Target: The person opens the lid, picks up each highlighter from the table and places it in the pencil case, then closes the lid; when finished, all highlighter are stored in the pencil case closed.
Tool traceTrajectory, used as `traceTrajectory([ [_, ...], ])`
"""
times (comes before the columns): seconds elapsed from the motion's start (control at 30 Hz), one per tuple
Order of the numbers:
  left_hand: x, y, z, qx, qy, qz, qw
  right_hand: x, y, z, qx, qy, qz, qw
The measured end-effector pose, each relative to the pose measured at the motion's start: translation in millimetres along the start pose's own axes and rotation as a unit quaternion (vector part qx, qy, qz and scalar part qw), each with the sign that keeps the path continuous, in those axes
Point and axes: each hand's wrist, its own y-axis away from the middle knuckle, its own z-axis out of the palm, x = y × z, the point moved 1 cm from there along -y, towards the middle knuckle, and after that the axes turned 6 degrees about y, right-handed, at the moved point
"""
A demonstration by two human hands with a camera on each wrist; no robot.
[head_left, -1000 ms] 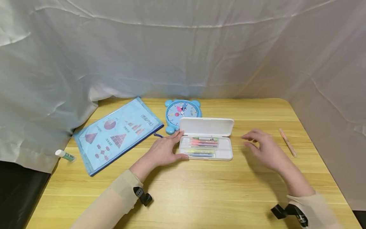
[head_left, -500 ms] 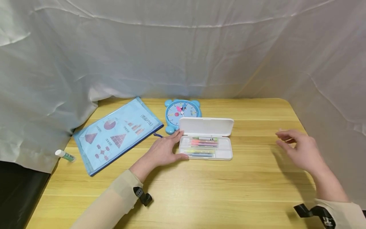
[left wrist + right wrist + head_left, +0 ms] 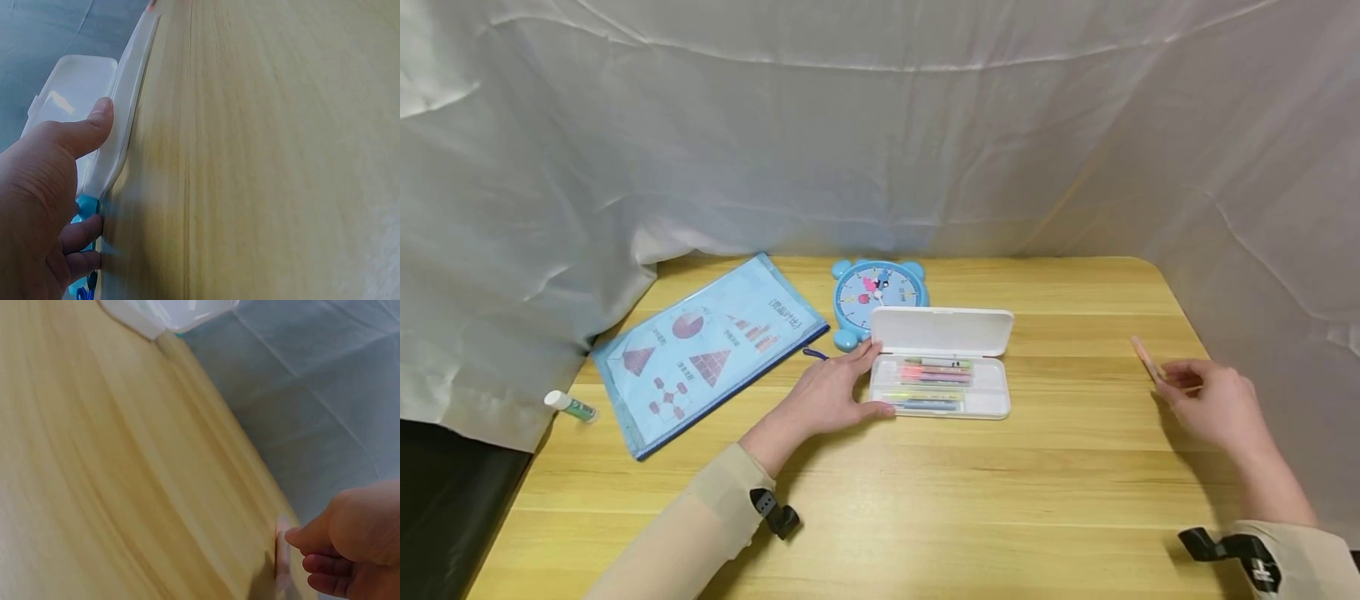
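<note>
A white pencil case stands with its lid raised, several coloured pens lying inside. My left hand holds the case's left end, thumb on the front edge and fingers by the hinge side. In the left wrist view, the thumb presses the case's white side. Over at the right, my right hand pinches an orange-pink pen lying on the table; the hand hides the pen's near part. The right wrist view has the thumb tip against this pen, with the index finger mostly hidden.
Behind the case lies a blue toy clock, partly covered by the lid. A blue zip folder lies to the left, with a glue stick beyond it. Grey cloth hangs round the wooden table.
My right hand has moved right, away from the case, and come down onto the orange-pink pen. The left hand and the case have stayed in place.
</note>
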Motion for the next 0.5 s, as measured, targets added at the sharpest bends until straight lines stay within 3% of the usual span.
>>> traceTrajectory([
  [0.3, 1.0, -0.1, -0.6, 0.0, 0.002, 0.003, 1.0, 9, 3.5, 10, -0.024, 0.025, 0.044, 0.9984],
  [0.5, 0.2, -0.1, -0.2, 0.0, 0.002, 0.001, 1.0, 4, 5.0, 13, -0.015, 0.023, 0.044, 0.9987],
])
